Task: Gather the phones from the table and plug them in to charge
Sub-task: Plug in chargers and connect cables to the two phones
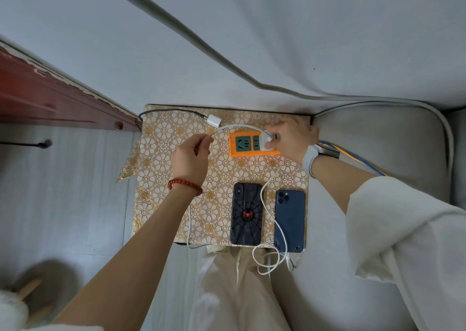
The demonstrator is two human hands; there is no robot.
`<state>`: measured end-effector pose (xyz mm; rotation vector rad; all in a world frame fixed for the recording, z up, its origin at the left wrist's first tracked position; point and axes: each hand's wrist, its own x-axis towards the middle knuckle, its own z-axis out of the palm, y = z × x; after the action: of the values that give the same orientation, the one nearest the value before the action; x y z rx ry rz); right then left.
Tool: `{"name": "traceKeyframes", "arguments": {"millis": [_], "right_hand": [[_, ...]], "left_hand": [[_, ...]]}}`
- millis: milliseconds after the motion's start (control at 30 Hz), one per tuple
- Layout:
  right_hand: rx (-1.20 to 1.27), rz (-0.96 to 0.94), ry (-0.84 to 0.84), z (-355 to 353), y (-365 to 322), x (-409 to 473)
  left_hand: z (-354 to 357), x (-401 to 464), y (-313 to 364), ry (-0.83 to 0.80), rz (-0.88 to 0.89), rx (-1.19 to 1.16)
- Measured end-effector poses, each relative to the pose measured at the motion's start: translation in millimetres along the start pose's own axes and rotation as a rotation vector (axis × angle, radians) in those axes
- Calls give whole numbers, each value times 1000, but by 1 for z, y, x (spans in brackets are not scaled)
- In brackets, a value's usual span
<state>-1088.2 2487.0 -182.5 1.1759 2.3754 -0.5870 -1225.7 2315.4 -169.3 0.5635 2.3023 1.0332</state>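
Two phones lie face down on the small table [161, 159] with its gold floral cover: a black phone with a red spider case [246, 213] and, to its right, a blue phone [289, 221]. Behind them sits an orange power strip [242, 144]. My right hand [292, 139] grips a white charger plug [266, 141] at the strip's right sockets. My left hand [191, 158] pinches a white cable [234, 127] that arcs to that plug. Another white cable [267, 187] runs between the phones and loops off the front edge.
A second white adapter [214, 120] on a dark braided cord lies at the table's back edge. A grey cushioned seat [378, 144] is to the right, a red wooden frame [50, 96] to the left, and a white wall behind. My legs are below the table front.
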Motion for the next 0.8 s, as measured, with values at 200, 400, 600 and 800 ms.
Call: {"name": "traceKeyframes", "arguments": {"millis": [200, 400, 600, 800], "right_hand": [[-24, 42, -23, 0, -1, -2], [93, 100, 212, 16, -15, -39], [631, 12, 674, 48, -47, -136], [933, 78, 7, 97, -72, -216]], "left_hand": [[-14, -6, 0, -126, -18, -22], [-26, -44, -32, -302, -112, 66], [-33, -82, -69, -476, -183, 168], [-54, -108, -67, -591, -598, -370]]}}
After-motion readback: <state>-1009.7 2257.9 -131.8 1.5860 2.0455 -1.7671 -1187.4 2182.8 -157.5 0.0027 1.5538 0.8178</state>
